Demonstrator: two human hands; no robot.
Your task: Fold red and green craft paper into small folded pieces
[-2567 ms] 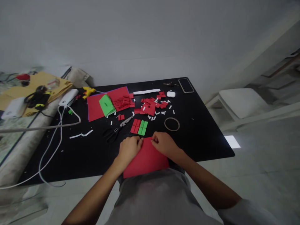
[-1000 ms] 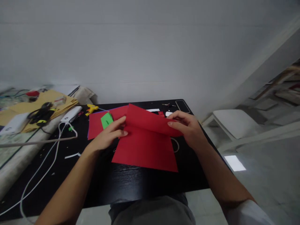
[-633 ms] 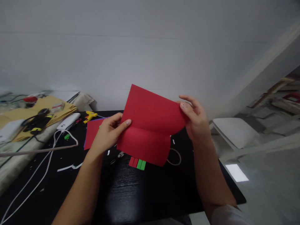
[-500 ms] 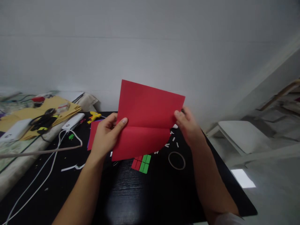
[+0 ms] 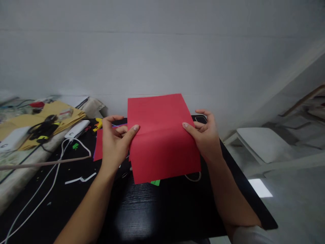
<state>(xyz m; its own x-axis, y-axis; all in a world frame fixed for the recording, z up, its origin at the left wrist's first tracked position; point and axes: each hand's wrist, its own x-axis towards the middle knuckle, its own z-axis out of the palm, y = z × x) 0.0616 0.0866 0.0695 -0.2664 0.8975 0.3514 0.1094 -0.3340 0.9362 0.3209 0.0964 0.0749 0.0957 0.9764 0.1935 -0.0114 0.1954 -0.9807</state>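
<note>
A sheet of red paper (image 5: 162, 145), with a faint crease across its middle, is held up above the black table (image 5: 157, 217). My left hand (image 5: 115, 142) pinches its left edge, thumb on the near face. At the right edge my right hand (image 5: 205, 135) grips it the same way, index finger raised off the sheet. Beneath the lower edge a bit of a green piece (image 5: 155, 182) peeks out; the paper hides the rest. Part of a thin ring (image 5: 196, 178) also shows below the sheet. More red paper (image 5: 99, 145) lies behind my left hand.
A yellow glue gun (image 5: 98, 124) rests at the table's back. White cables (image 5: 54, 173), a white power bank (image 5: 77, 129) and a bent white strip (image 5: 80, 178) lie on the left. Yellow envelopes (image 5: 64, 115) sit farther left. A white stool (image 5: 264, 142) stands beyond the right edge.
The red paper has turned from a slant to nearly level and come lower, now covering most of the red and green pieces. My right hand's thumb has shifted onto the sheet's near face.
</note>
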